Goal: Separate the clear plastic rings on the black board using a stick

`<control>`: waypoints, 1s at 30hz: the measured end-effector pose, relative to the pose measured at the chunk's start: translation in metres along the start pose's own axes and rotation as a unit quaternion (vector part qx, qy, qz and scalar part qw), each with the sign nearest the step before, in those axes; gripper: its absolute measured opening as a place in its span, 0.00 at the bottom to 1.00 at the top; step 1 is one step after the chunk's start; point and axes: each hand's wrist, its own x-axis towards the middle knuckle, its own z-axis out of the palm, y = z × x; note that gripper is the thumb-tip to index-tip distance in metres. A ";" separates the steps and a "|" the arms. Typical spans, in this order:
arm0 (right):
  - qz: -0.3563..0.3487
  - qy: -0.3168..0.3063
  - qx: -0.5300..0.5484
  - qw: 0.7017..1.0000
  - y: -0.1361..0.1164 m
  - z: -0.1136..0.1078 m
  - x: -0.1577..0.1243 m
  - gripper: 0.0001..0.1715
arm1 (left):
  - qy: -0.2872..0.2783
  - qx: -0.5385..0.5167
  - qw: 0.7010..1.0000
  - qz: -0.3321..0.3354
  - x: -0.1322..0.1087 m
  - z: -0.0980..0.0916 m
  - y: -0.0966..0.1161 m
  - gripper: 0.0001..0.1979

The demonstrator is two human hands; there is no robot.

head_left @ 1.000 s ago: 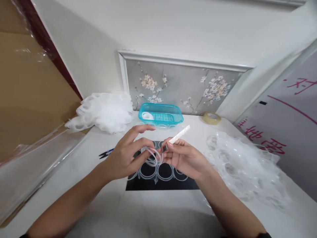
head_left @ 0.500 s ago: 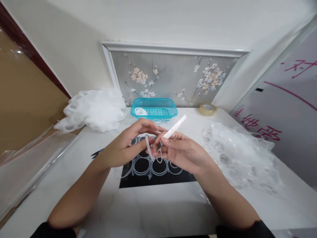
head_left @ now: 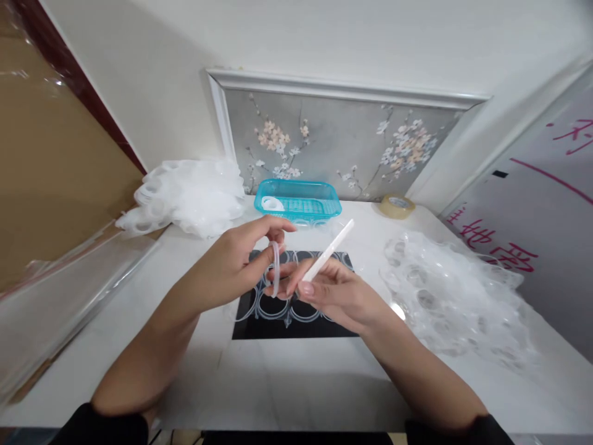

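Observation:
My left hand [head_left: 252, 256] pinches a translucent plastic ring [head_left: 277, 272] at its upper edge, between thumb and fingers. The ring hangs almost edge-on. In my right hand [head_left: 331, 287] is a slim white-handled tool [head_left: 328, 252], slanting up to the right; its dark lower tip is mostly hidden by the fingers. Some right fingertips reach the ring's lower side; whether they touch it I cannot tell. Below both hands lies a black mat [head_left: 296, 330] bearing a clear sheet of joined rings [head_left: 273, 307], partly covered by the hands.
A blue basket [head_left: 324, 193] with some white rings inside stands at the back. Heaped translucent ring pieces [head_left: 194, 198] lie at the left, and a spread of clear ring sheets [head_left: 454, 303] at the right. A tape roll [head_left: 397, 207] sits near the wall.
My hands have moved slightly apart. The thin loop of plastic that hung beside the ring no longer shows. The head view has shifted, and the scissors at the left are out of sight.

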 end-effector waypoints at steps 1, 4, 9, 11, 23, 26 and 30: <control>-0.017 -0.010 -0.012 1.000 0.000 0.001 -0.002 0.06 | 0.009 0.034 0.999 0.022 0.000 0.000 -0.001 0.13; -0.083 -0.020 -0.079 0.993 -0.005 0.003 -0.008 0.04 | 0.031 0.181 0.976 0.120 0.001 0.004 -0.006 0.14; -0.165 -0.061 -0.215 0.961 -0.013 0.005 -0.018 0.04 | 0.055 0.290 0.939 0.173 0.001 0.014 -0.011 0.10; -0.180 -0.102 -0.254 0.945 -0.014 0.007 -0.019 0.03 | 0.068 0.235 0.960 0.134 0.000 0.015 -0.005 0.08; -0.112 -0.112 -0.358 0.920 -0.017 0.009 -0.019 0.05 | -0.004 -0.177 0.984 -0.031 -0.013 0.014 0.026 0.12; -0.109 -0.118 -0.257 0.953 -0.016 -0.004 -0.015 0.03 | 0.046 -0.135 0.989 0.024 -0.013 0.015 0.021 0.23; -0.114 -0.126 -0.067 0.983 -0.020 -0.018 -0.014 0.04 | 0.018 -0.058 0.997 0.043 -0.014 0.014 0.015 0.50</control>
